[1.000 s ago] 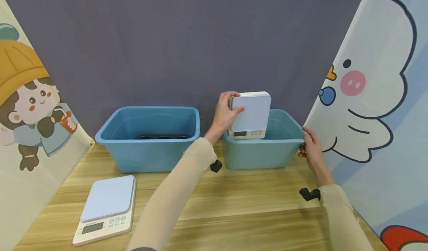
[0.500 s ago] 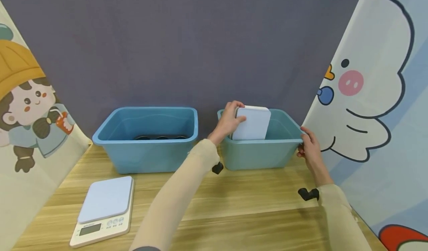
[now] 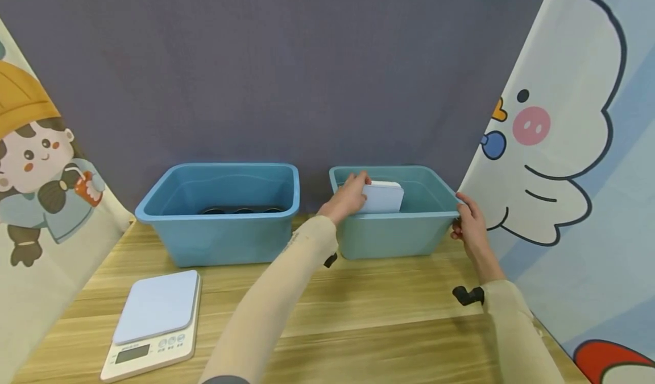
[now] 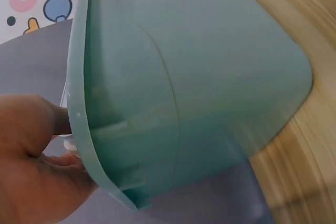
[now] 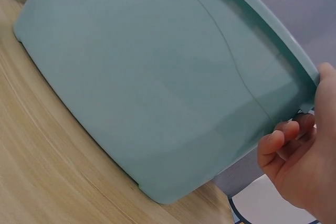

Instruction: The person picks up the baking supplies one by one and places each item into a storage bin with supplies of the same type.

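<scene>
My left hand point(image 3: 349, 197) grips the left side of a white kitchen scale point(image 3: 384, 197), held upright and partly down inside the green-blue bin point(image 3: 394, 236). The bin's front wall hides the scale's lower part. In the left wrist view the bin's wall point(image 4: 210, 72) covers most of the scale, and the hand point(image 4: 37, 166) shows at the rim. With curled fingers my right hand point(image 3: 472, 224) holds the bin's right rim; the right wrist view shows that hand point(image 5: 304, 156) at the bin's corner.
Another kitchen scale point(image 3: 153, 321) lies flat at the table's front left. Behind it stands a blue bin point(image 3: 220, 242) with dark round-topped things point(image 3: 243, 210) inside. A grey curtain point(image 3: 307, 77) closes off the back; printed cloths hang at both sides.
My left hand has lowered the scale into the right-hand bin; its display and buttons have gone out of sight behind the front wall. The right hand keeps its hold on the rim.
</scene>
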